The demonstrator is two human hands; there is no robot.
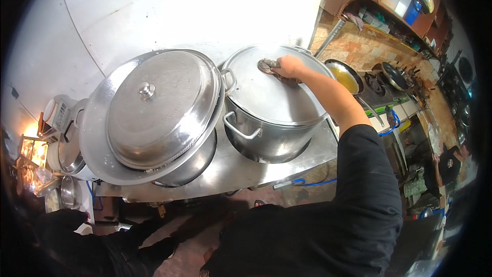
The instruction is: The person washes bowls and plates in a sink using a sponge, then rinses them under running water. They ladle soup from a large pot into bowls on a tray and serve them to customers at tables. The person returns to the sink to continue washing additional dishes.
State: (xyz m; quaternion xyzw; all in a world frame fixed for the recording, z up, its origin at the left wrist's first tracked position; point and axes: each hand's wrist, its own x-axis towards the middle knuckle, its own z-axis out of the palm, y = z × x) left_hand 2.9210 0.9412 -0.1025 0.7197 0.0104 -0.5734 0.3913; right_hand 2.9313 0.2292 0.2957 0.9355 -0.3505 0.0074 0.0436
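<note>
My right hand (289, 67) grips a crumpled dark patterned cloth (268, 66) at the middle of a flat metal lid (250, 88); the cloth hides whatever knob is under it. That lid rests on a large metal stockpot (265, 142) with side handles. Left of it, a domed metal lid (161, 123) with a round knob (146, 90) sits in a wide metal basin (96, 154), which is over another metal pot (200, 165). White bits cling to the basin's rim. My left hand is out of view.
Both pots stand on a metal counter (246, 177). To the right, a frying pan with yellow oil (344, 79) sits near a stove (374, 84). Another person's dark-clothed body (88, 246) is at lower left; a further person (447, 165) is far right.
</note>
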